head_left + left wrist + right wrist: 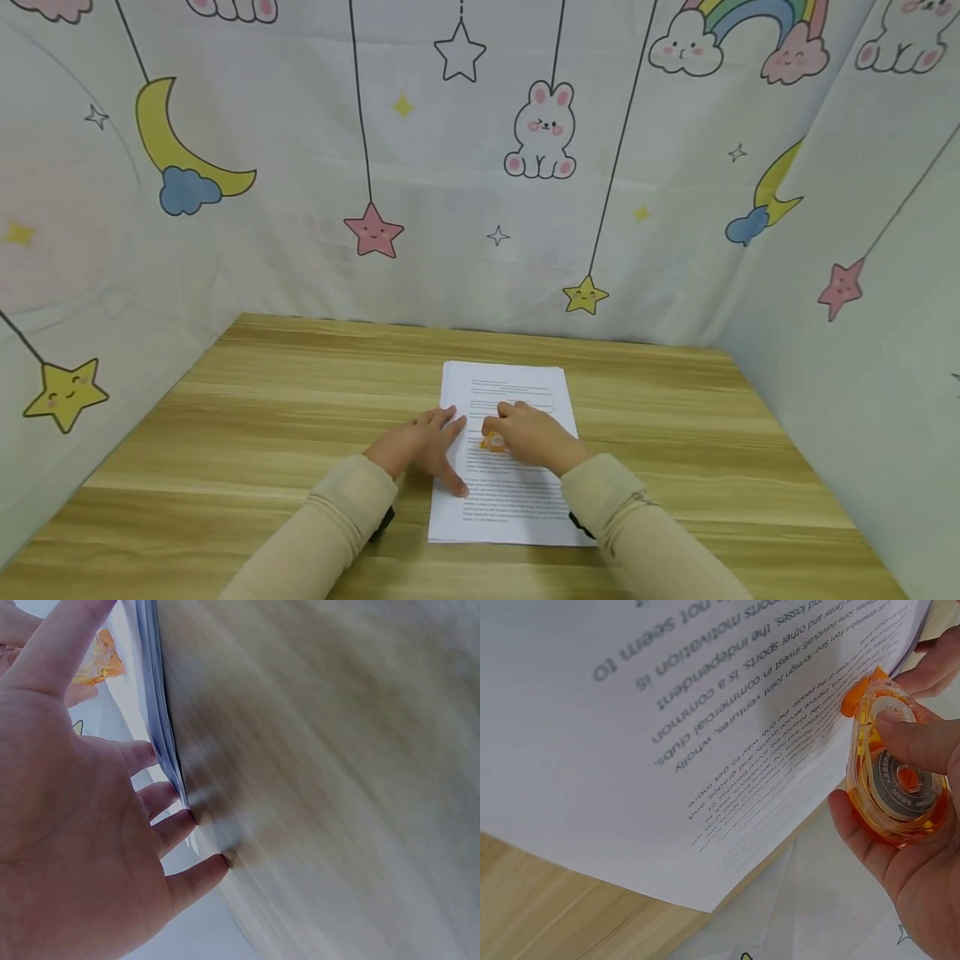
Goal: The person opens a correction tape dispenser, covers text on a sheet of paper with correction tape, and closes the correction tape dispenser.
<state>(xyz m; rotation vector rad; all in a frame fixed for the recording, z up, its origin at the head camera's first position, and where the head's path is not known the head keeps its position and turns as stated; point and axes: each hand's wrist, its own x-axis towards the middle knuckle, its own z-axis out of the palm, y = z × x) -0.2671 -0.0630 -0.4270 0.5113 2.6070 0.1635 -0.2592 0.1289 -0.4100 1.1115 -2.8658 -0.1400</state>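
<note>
A stack of printed paper (pixel 510 508) lies on the wooden table, its layered edge (pixel 161 705) visible in the left wrist view. My left hand (pixel 429 446) spreads its fingers along the stack's left side, thumb on the top sheet, other fingertips at the edge and the tabletop. An orange, see-through correction tape dispenser (pixel 900 769) is pinched between the thumb and fingers of my right hand (pixel 534 435). Its orange tip (pixel 853 699) is at the printed lines in the right wrist view; whether it touches the paper I cannot tell.
The wooden table (pixel 300 383) extends around the paper on all sides. Behind it and at both sides hangs a white cloth (pixel 450 283) printed with stars, moons, rabbits and clouds. A dark object (pixel 382 525) shows under the left sleeve, another (pixel 581 525) by the right sleeve.
</note>
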